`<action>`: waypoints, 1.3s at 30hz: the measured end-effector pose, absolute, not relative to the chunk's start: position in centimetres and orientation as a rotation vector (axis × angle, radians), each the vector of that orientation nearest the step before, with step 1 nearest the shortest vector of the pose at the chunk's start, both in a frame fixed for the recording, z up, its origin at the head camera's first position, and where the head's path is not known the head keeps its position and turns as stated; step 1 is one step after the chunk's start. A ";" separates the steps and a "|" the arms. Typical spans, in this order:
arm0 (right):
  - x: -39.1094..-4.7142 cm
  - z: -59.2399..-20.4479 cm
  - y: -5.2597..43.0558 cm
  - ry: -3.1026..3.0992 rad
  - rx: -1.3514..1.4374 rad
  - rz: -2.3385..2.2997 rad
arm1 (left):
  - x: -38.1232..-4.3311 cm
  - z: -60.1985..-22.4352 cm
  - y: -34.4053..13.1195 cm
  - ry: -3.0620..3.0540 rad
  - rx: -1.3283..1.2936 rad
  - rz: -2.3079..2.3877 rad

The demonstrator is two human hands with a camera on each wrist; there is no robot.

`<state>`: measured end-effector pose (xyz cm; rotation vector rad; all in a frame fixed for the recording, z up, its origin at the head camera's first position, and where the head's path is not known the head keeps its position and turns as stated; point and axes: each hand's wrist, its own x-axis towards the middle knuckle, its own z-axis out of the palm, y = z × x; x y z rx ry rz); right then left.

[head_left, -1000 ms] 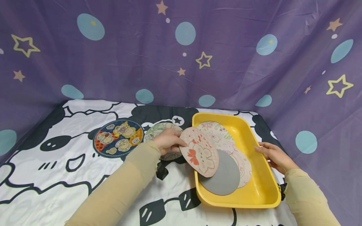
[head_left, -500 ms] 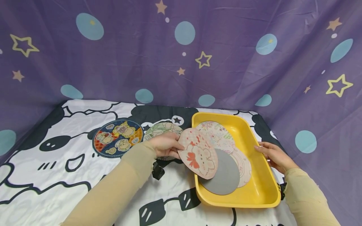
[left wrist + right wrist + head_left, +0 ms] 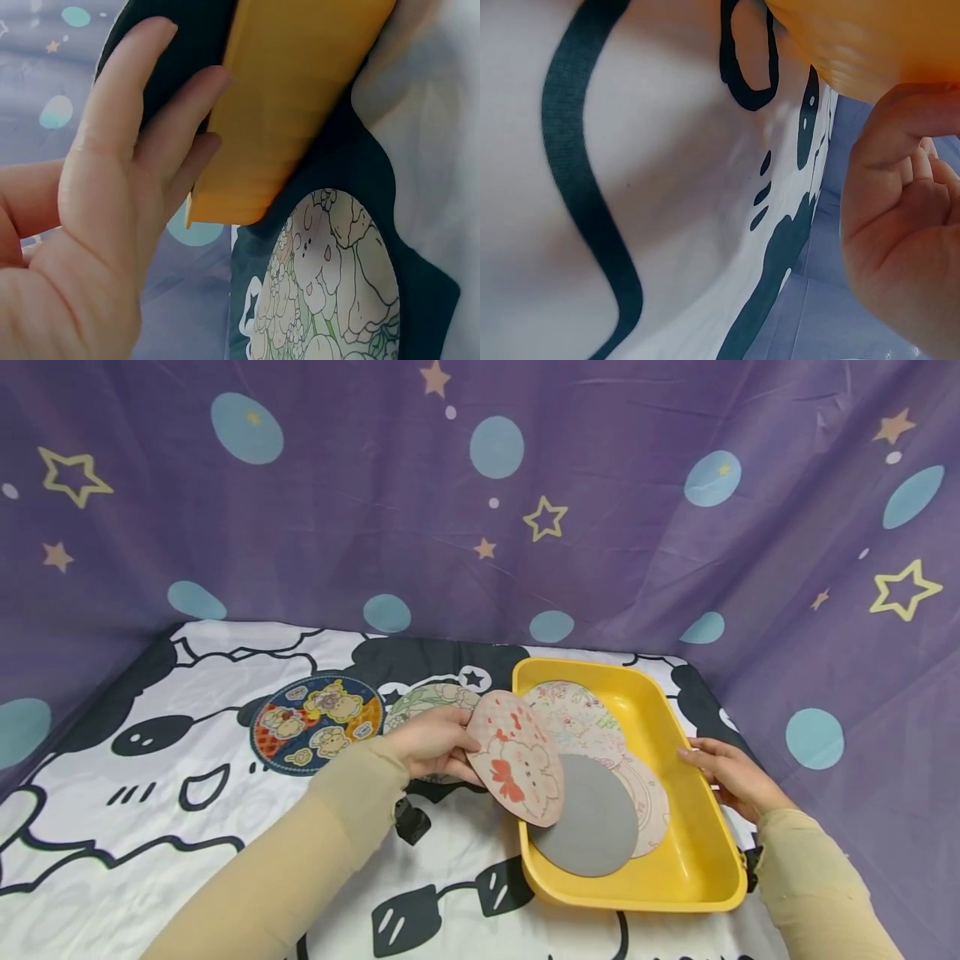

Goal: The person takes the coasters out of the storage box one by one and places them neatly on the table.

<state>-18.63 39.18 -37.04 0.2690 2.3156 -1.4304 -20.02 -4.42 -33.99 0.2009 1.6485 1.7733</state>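
My left hand [image 3: 437, 742] pinches a round pink mat [image 3: 517, 760] with a bunny and red bow by its left edge. The mat is tilted, over the left rim of a yellow tray [image 3: 686, 877]. In the left wrist view its dark underside [image 3: 199, 45] faces the camera, with the fingers behind that edge. My right hand [image 3: 731, 777] holds the tray's right rim, thumb on top and fingers curled below outside. Inside the tray lie a grey mat [image 3: 592, 827], a pale floral mat [image 3: 573, 714] and another pink mat [image 3: 654, 810], overlapping.
A green floral mat [image 3: 431, 700] lies on the table left of the tray, partly behind my left hand. Farther left is a blue and orange mat with bears [image 3: 318, 722]. The black-and-white cloth [image 3: 202, 852] covers the table. A purple curtain [image 3: 420, 552] hangs behind.
My left hand has drawn slightly left with the pink bunny mat, which now stands more tilted and shows more of the grey mat. My right hand and the tray have stayed put.
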 end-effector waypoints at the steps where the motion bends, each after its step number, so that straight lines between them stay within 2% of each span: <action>1: -18.6 -37.0 39.2 2.316 0.271 -1.431 | -20.0 -34.0 -4.5 1.651 0.199 1.778; 19: -18.5 -36.8 39.4 2.323 0.285 -1.404 | -19.1 -33.8 -6.6 1.689 0.239 1.794; 39: -18.6 -37.1 39.1 2.323 0.298 -1.429 | -17.2 -35.4 -9.1 1.663 0.242 1.968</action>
